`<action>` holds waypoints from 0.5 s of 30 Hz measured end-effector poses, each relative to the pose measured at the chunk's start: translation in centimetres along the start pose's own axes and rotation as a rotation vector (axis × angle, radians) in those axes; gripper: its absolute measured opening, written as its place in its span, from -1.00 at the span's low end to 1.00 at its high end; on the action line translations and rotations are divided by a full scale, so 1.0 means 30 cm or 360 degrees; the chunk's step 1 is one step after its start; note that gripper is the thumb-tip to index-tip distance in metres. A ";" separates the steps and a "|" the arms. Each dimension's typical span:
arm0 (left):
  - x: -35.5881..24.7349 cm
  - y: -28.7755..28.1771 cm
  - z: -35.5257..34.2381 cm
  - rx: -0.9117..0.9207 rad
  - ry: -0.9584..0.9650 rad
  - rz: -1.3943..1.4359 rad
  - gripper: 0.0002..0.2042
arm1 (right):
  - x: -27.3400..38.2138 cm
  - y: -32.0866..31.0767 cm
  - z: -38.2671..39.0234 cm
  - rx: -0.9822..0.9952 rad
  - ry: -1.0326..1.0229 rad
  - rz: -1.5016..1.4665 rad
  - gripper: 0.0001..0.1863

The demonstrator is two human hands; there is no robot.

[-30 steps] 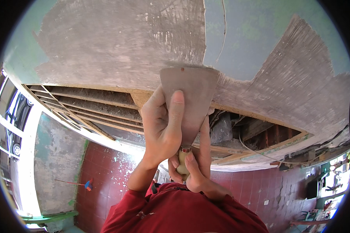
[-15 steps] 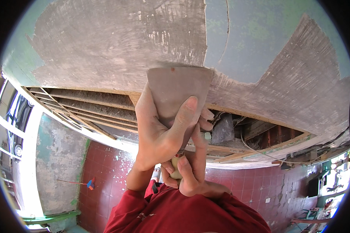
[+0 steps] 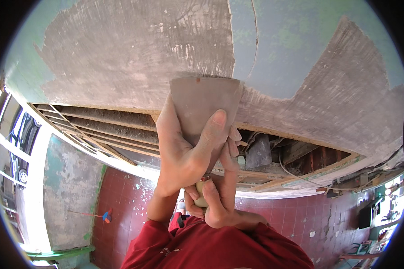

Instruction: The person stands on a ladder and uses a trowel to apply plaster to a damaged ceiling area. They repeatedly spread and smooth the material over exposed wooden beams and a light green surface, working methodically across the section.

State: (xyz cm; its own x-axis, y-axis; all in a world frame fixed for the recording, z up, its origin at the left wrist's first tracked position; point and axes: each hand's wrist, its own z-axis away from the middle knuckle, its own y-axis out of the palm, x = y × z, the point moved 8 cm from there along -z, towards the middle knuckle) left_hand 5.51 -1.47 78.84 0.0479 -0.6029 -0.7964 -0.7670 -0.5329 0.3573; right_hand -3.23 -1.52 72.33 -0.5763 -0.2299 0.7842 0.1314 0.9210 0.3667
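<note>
Both my hands are closed on a wide scraper (image 3: 206, 96), a broad grey dusty blade with an olive-coloured handle. My left hand (image 3: 182, 152) grips the blade from behind, with its thumb pressed flat on the near face. Lower down, my right hand (image 3: 217, 195) wraps the handle, and some of its fingers reach up beside the blade's narrow part. The blade's broad edge is at the ceiling surface (image 3: 121, 58), where bare grey-brown scratched areas border green-blue paint (image 3: 283, 49). Whether the edge touches it is hard to tell.
Behind my hands, openings expose wooden slats (image 3: 107, 121) on the left and dark beams with a loose cable (image 3: 296, 179) on the right. Below lies a red tiled floor (image 3: 121, 197) with pale flakes. A stick with a blue-and-red head (image 3: 107, 216) is near the left wall.
The ceiling surface has shifted slightly left in view, and its openings sit a little lower. Both hands keep the same grip on the scraper.
</note>
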 end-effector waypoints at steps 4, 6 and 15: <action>0.001 -0.013 0.007 0.0004 0.0142 -0.0134 -0.72 | -0.026 -0.014 0.021 -0.0020 0.0109 -0.0066 -0.40; 0.014 -0.003 0.019 -0.0003 -0.0002 0.0041 -0.71 | -0.028 -0.014 0.025 0.0007 0.0133 -0.0101 -0.36; -0.022 -0.011 0.018 -0.0097 0.0109 -0.0190 -0.70 | -0.048 -0.004 0.048 -0.0022 0.0120 -0.0354 -0.24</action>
State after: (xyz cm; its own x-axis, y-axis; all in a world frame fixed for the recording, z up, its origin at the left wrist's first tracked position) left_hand 5.39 -0.58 78.97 0.1819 -0.5711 -0.8005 -0.7132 -0.6371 0.2925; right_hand -3.56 -0.84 70.44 -0.5303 -0.4501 0.7185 0.0196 0.8407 0.5411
